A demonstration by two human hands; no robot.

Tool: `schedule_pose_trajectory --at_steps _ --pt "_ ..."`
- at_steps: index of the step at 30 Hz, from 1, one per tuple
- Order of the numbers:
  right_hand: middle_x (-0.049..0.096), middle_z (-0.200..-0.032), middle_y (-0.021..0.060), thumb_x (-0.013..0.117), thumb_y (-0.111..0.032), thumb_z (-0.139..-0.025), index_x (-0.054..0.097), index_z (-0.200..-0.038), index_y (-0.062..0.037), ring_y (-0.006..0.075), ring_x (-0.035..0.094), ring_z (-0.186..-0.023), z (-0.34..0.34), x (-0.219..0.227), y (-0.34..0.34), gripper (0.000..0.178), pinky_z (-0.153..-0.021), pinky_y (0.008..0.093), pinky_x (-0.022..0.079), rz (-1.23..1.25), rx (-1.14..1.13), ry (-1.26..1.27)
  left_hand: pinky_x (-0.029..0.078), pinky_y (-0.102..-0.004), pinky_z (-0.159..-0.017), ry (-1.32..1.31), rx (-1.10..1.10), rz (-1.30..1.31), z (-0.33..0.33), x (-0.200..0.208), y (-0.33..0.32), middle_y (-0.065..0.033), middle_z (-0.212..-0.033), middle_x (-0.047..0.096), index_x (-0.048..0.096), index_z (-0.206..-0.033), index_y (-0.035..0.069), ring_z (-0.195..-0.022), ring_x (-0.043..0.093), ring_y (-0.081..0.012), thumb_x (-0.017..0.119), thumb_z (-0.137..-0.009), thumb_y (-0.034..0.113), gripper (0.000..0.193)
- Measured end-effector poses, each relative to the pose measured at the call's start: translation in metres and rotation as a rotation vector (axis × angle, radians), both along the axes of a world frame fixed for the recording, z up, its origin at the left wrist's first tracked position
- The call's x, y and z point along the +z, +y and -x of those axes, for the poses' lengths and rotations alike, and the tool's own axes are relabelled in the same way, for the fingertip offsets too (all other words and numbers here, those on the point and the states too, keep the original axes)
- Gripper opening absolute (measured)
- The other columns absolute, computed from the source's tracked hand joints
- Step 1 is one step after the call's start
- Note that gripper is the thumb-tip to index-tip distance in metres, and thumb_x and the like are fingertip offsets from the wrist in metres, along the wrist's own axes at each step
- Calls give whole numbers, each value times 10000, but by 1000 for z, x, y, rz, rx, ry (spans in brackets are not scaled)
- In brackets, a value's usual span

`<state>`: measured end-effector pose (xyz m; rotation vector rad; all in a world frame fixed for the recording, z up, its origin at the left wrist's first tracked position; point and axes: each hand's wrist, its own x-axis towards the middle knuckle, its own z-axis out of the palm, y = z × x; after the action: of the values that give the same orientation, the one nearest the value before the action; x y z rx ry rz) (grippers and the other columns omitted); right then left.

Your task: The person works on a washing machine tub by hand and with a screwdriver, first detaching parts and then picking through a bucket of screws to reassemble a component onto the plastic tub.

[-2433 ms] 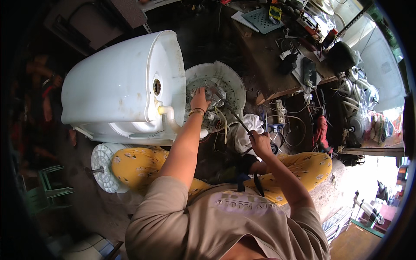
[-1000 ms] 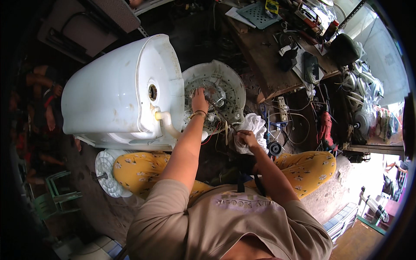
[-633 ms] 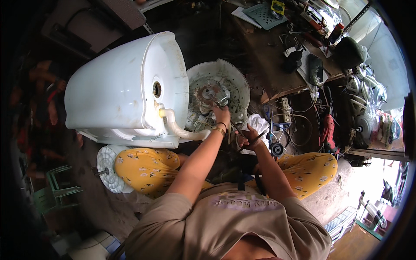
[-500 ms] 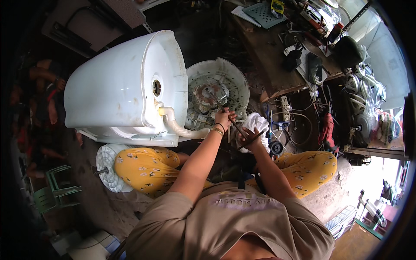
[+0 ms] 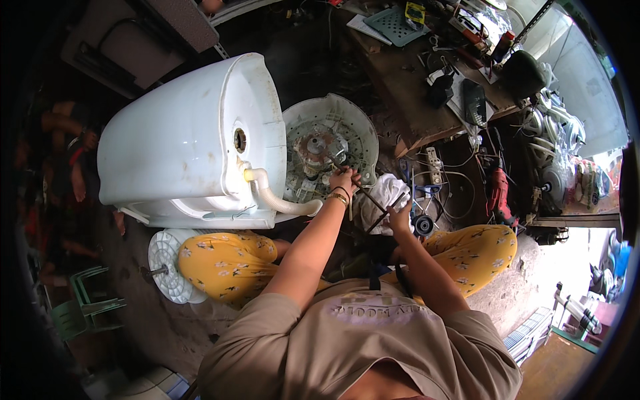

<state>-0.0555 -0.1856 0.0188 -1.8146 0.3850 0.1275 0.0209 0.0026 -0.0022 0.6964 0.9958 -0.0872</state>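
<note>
A long dark T-handle wrench (image 5: 368, 197) slants from the round white washing machine base (image 5: 364, 127) toward me. Its far end meets the edge of the round metal motor or gear housing (image 5: 319, 145) inside; the exact contact is too small to tell. My left hand (image 5: 343, 181) is wrapped round the shaft near the base's rim. On the crossbar, my right hand (image 5: 401, 217) has its fingers closed. A crumpled white cloth (image 5: 387, 191) lies behind the crossbar. Left of the base, a big white washing machine tub (image 5: 170, 133) rests tipped over, its ribbed drain hose (image 5: 270, 193) hanging down.
Beside my left knee leans a ribbed white disc with a shaft (image 5: 170, 263). A red power drill (image 5: 500, 197), a power strip (image 5: 434, 162) and loose cords lie at the right. The wooden workbench (image 5: 407, 107) holds tools. People sit at the far left.
My right hand's fingers, spread over the crossbar before, have closed on it, and the crossbar has turned. The left hand stays on the shaft. The view has shifted slightly.
</note>
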Motion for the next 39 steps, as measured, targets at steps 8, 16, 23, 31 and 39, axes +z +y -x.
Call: schedule_pose_trajectory --at_steps 8,16,23,31,39 --pt "451 -1156 183 656 -160 -656 296 -1356 -60 354 423 -1091 12 43 16 793 -1031 515 219 986 734 -572 503 -482 -734 10 -66 62 -8 3 0 -117 -907 596 501 -912 72 -860 601 -291 533 -872 67 51" --pt "472 -915 138 650 -293 -647 367 -1320 -61 323 470 -879 -14 38 2 766 -954 460 313 810 778 -566 450 -435 -890 287 -259 -1706 -33 47 44 -203 -1224 445 408 -1224 63 -1049 505 -390 707 -645 115 653" --pt "470 -867 125 620 -283 -624 389 -1314 -68 288 482 -836 -29 40 4 759 -880 436 349 830 791 -644 504 -420 -805 27 -1395 -1782 -64 57 129 -152 -1264 441 432 -1193 86 -1047 536 -312 736 -672 133 605" --pt "488 -765 103 615 -291 -624 479 -1255 -90 248 503 -731 -29 35 6 677 -688 373 370 736 766 -612 515 -397 -756 -59 -1310 -1791 -58 51 128 -157 -1171 516 468 -1112 41 -958 583 -293 731 -683 155 516" --pt "523 -927 122 641 -267 -633 266 -1369 -58 295 517 -910 -39 50 3 852 -998 466 274 822 929 -613 538 -367 -663 -62 -1547 -2216 -71 42 129 -124 -1102 546 447 -1180 43 -923 598 -272 712 -709 209 565"
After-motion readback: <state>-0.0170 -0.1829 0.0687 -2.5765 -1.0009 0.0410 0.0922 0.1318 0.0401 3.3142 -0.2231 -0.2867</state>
